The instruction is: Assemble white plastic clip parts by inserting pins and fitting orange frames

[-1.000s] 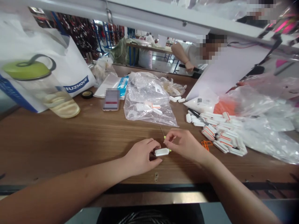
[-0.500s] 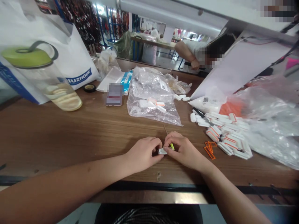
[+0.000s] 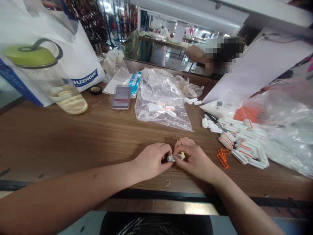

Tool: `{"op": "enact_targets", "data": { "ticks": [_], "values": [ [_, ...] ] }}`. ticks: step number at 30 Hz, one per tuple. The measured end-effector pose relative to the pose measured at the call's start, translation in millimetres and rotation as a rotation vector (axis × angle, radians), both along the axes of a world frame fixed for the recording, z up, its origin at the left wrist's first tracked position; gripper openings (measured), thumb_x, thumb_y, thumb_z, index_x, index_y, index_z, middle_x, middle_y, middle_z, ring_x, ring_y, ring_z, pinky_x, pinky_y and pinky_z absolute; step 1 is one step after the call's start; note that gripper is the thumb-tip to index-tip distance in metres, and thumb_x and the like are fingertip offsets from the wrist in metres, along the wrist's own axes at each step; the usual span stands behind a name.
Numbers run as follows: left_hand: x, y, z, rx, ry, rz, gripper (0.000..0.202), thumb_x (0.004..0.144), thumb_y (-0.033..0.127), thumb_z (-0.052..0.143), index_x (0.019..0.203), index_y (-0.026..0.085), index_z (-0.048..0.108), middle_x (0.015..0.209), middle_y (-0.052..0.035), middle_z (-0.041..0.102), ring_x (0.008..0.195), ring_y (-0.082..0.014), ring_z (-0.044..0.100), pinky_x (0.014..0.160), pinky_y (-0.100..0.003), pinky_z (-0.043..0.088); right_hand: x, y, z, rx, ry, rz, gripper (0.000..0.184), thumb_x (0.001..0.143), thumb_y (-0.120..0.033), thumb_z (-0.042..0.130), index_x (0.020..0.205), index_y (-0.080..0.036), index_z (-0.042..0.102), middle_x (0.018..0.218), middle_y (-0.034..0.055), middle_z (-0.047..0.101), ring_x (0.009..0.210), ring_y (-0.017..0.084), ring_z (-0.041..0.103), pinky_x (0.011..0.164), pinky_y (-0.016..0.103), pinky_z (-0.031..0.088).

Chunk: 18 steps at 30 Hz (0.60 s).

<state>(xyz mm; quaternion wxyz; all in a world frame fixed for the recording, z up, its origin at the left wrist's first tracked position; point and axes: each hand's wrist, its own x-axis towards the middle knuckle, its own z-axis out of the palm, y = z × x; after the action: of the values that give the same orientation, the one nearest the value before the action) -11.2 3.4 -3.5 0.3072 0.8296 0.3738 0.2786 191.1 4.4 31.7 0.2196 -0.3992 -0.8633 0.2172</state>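
Close to the table's front edge, my left hand (image 3: 154, 160) pinches one end of a small whitish plastic piece (image 3: 170, 158). The fingertips of my right hand (image 3: 193, 159) meet it at the other end. Tucked in my right hand is a thin tool with a yellow-green handle (image 3: 182, 154); its slender metal shaft (image 3: 175, 134) sticks out past the knuckles, away from me. My fingers cover much of the piece and the tool. Right of my right hand lie several orange rectangular frames (image 3: 223, 157) and a pile of white plastic pieces (image 3: 241, 140), some edged in orange.
Ahead lies a clear plastic bag (image 3: 161, 94) with a few white pieces on it. A phone (image 3: 120, 97), black tape roll (image 3: 95, 90) and green-lidded bottle (image 3: 66, 98) stand to the left. Bulky plastic bags (image 3: 288, 130) fill the right. Another person (image 3: 198, 54) sits beyond the table.
The whole view has shifted slightly, so things appear a little farther right. Both hands keep hold of the piece at nearly the same spot, with only small finger movement.
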Motion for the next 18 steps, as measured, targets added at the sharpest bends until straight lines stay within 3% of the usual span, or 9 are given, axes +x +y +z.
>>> {"op": "enact_targets", "data": {
  "ticks": [10,18],
  "values": [
    [0.3,0.3,1.2,-0.006,0.011,0.015,0.014,0.08,0.026,0.068,0.083,0.02,0.055,0.07,0.0033,0.055,0.066,-0.0145,0.054,0.062,-0.028,0.041,4.4,-1.7,7.5,0.085,-0.063,0.041,0.011,0.086,-0.018,0.061,0.084,-0.023,0.071,0.087,0.0022,0.069,0.084,0.019,0.058,0.085,0.039,0.038],
    [-1.4,1.2,2.2,-0.027,0.02,0.04,0.015,0.079,0.025,0.068,0.083,0.02,0.055,0.069,0.0041,0.054,0.064,-0.0135,0.053,0.061,-0.027,0.039,3.8,-4.9,8.4,0.194,-0.108,0.055,0.014,0.081,-0.015,0.064,0.085,-0.024,0.074,0.09,0.0023,0.069,0.085,0.019,0.057,0.086,0.04,0.037]
  ]
}}
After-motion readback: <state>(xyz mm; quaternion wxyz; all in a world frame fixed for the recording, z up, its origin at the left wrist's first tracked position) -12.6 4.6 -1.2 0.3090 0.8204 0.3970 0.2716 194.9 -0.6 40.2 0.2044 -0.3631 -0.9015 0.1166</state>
